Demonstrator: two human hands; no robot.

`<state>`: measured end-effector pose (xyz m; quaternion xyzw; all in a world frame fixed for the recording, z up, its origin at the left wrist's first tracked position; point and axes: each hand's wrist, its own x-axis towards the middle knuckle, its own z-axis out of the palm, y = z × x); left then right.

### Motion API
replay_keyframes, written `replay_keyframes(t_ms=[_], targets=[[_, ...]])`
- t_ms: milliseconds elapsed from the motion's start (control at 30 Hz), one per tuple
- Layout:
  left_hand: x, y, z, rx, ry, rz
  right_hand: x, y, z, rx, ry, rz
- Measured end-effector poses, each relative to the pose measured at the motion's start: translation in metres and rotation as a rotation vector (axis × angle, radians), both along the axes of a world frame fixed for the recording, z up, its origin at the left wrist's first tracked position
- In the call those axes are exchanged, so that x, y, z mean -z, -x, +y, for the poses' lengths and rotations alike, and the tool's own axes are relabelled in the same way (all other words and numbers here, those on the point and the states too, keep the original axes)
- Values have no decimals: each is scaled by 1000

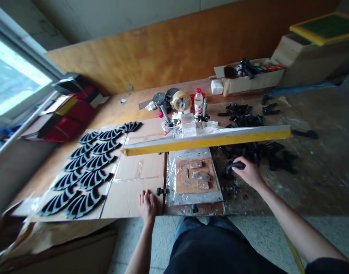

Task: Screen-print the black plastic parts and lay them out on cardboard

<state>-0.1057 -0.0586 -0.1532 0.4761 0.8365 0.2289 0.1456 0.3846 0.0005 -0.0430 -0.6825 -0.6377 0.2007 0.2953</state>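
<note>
My right hand [250, 175] is closed round one end of a black curved part [234, 166], shaped like a bent handle, at the edge of a pile of similar black parts [273, 150]. My left hand [147, 205] rests on the cardboard [128, 194] near the table's front edge, fingers loosely bent and holding nothing visible. Between the hands lies a metal plate [171, 171] under clear film, bearing a brown board [181, 186] with small worn blocks on it. Across the plate's far side runs a long yellow and grey bar [205, 140], a screen-printing frame seen edge-on perhaps.
Black fan-shaped pieces [88, 180] lie in rows at left. Behind the bar stand a bottle [198, 101], a tape roll [181, 101] and dark tins [160, 101]. An open carton [253, 82] sits at back right. Black knobs [160, 191] project from the plate's edges.
</note>
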Motion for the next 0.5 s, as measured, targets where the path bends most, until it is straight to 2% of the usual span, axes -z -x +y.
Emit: replay_keyframes(t_ms=[100,167,233,300,400,500], targets=[[-19,-16,7,-111,-57,-200,-16,59,10,-201,26,320],[-34,-23,24,-108,-90,-247,-14,99,17,-330,25,381],[-55,-28,47,-60,-137,-288,-7,128,23,-451,-39,283],[-85,-37,74,2,-238,-369,1,142,28,-538,-127,56],[-143,-57,113,112,-448,-514,4,146,26,-571,-194,-257],[-202,-86,139,247,-593,-693,-3,147,18,-552,-193,-377]])
